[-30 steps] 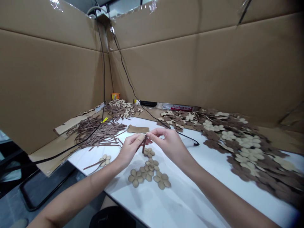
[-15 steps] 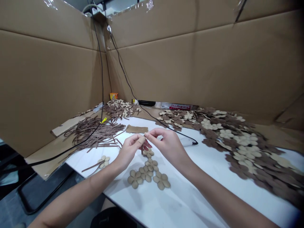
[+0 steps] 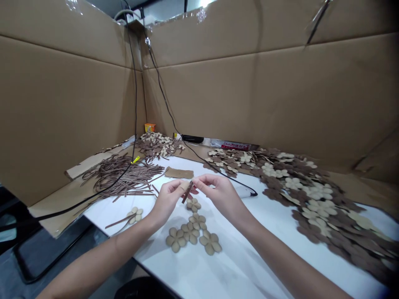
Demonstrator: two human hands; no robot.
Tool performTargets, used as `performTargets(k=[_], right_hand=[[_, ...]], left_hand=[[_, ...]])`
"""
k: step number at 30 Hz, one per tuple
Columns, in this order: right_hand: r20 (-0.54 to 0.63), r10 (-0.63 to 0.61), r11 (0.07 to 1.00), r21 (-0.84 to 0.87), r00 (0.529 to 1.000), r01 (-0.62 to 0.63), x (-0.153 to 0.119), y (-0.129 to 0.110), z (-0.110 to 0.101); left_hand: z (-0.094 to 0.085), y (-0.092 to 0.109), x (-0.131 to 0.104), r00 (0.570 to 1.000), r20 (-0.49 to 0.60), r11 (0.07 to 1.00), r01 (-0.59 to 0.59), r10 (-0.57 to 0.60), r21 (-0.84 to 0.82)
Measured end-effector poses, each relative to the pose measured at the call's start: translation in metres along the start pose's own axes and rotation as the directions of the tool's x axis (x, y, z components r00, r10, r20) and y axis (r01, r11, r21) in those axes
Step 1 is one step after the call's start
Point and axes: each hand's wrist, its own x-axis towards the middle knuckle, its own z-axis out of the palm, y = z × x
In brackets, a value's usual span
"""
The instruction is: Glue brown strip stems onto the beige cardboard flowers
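Near the middle of the white table [image 3: 243,249], a short brown strip [image 3: 187,192] slants between my fingertips. My left hand [image 3: 170,198] pinches it from the left. The right hand [image 3: 216,192] has thumb and forefinger closed at the strip's upper end. Several beige flower pieces [image 3: 190,233] lie just below the hands. To the left, another beige flower [image 3: 136,214] has a thin brown strip [image 3: 119,221] lying against it. A brown rectangular scrap [image 3: 179,172] is behind the hands.
A heap of brown strips [image 3: 124,174] lies at the left, smaller flowers [image 3: 160,145] behind it. Brown and beige flowers [image 3: 311,195] cover the right side. A black cable [image 3: 168,109] hangs down to a white tool [image 3: 246,191]. Cardboard walls [image 3: 264,91] enclose the back.
The brown strip between my fingers has gone from hanging nearly upright to slanting, with more of it showing. The camera view has shifted slightly.
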Motion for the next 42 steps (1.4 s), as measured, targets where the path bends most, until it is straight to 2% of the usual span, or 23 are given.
performTargets(k=[7, 13, 15, 22, 27, 33, 37, 42], right_hand=[[0.041, 0.03, 0.999, -0.02, 0.999, -0.029, 0.002, 0.003, -0.004], [0.051, 0.064, 0.997, -0.039, 0.997, -0.062, 0.002, 0.005, -0.004], [0.054, 0.051, 0.997, -0.06, 0.997, -0.048, 0.002, 0.005, -0.004], [0.065, 0.014, 0.995, -0.102, 0.998, -0.007, 0.001, 0.005, -0.006], [0.053, -0.006, 0.985, -0.175, 0.999, 0.015, 0.001, 0.008, -0.005], [0.06, 0.021, 0.982, -0.189, 0.998, -0.01, 0.003, 0.01, -0.007], [0.055, -0.001, 0.966, -0.258, 0.998, 0.015, 0.005, 0.011, -0.012], [0.061, -0.049, 0.952, -0.301, 0.997, 0.065, 0.007, 0.01, -0.019]], left_hand=[[0.001, 0.002, -0.001, 1.0, -0.024, 1.0, -0.014, 0.014, 0.024], [0.0, -0.006, 0.0, 0.995, 0.002, 0.989, 0.098, -0.099, -0.108], [-0.002, -0.007, 0.001, 0.995, 0.019, 0.986, 0.104, -0.102, -0.131], [-0.006, 0.0, 0.003, 0.999, -0.016, 0.999, 0.031, -0.031, 0.039], [-0.005, 0.001, 0.003, 0.994, 0.069, 0.993, 0.075, -0.081, 0.087], [-0.005, -0.002, 0.003, 0.981, 0.137, 0.99, 0.131, -0.136, 0.047], [-0.007, -0.004, 0.001, 0.959, 0.213, 0.98, 0.197, -0.187, -0.027], [-0.005, -0.003, -0.001, 0.941, 0.231, 0.964, 0.263, -0.248, -0.035]])
